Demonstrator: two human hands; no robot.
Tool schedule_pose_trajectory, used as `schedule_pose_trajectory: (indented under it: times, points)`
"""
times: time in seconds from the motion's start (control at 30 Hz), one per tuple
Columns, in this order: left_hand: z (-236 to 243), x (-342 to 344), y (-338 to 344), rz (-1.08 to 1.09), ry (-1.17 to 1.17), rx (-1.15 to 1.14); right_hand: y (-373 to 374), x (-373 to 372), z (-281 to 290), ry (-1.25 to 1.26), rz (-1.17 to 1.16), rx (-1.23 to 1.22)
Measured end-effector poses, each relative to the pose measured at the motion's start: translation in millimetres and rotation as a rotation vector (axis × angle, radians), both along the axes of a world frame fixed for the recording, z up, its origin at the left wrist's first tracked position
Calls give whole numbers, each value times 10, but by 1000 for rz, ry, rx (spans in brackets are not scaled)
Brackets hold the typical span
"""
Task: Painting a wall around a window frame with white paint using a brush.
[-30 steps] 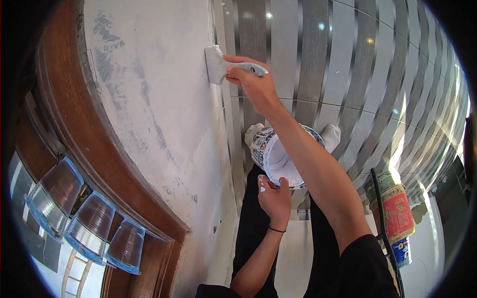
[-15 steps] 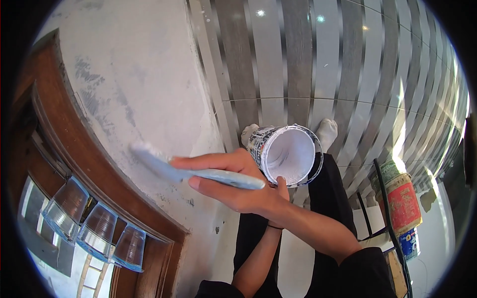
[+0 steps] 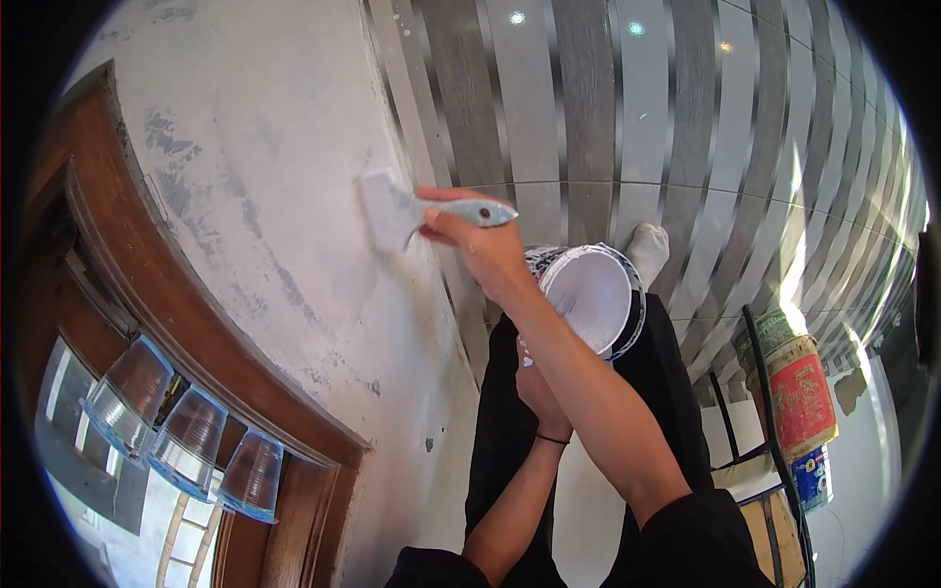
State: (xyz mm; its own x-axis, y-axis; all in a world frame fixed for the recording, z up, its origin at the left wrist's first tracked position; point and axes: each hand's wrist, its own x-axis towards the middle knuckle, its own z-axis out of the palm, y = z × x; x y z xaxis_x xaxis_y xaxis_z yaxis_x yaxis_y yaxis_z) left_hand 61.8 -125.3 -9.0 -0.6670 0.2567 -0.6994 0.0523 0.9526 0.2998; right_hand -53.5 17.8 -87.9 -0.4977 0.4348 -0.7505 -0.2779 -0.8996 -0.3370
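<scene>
Brush (image 3: 392, 208): broad white head (blurred) pointing left, pale handle pointing right.
Bucket (image 3: 596, 294): nearer and farther right, tilted, open-topped, white inside, rim smeared white.

The brush (image 3: 397, 211) is white and grey, the tiles (image 3: 586, 108) grey-striped.

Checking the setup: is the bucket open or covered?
Open: the bucket shows its whitish inside through the mouth, with no lid across it. How much it holds, I cannot tell.

Brush bristles (image 3: 387, 209) blurred, left fingers (image 3: 527, 359) partly hidden
</scene>
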Motion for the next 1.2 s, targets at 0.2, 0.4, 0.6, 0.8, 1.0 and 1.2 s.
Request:
schedule_pose_trajectory:
  times: [0.2,0.4,0.6,0.8,1.0,1.2]
  points:
    - [-130,140,-89,38,-55,-104,332,-147,-538,-258,40,307]
    - [-132,119,-112,-62,-41,-176,676,-426,-688,-408,12,508]
    - [-66,38,30,216,-67,5,566,-448,-375,-392,195,525]
    - [184,-191,487,39,-98,-237,613,-134,-184,-115,87,199]
    - [-136,34,-32,139,3,-39,658,-479,-592,-317,57,517]
    - [-9,-36,84,39,-4,-59,331,-393,-367,-429,278,549]
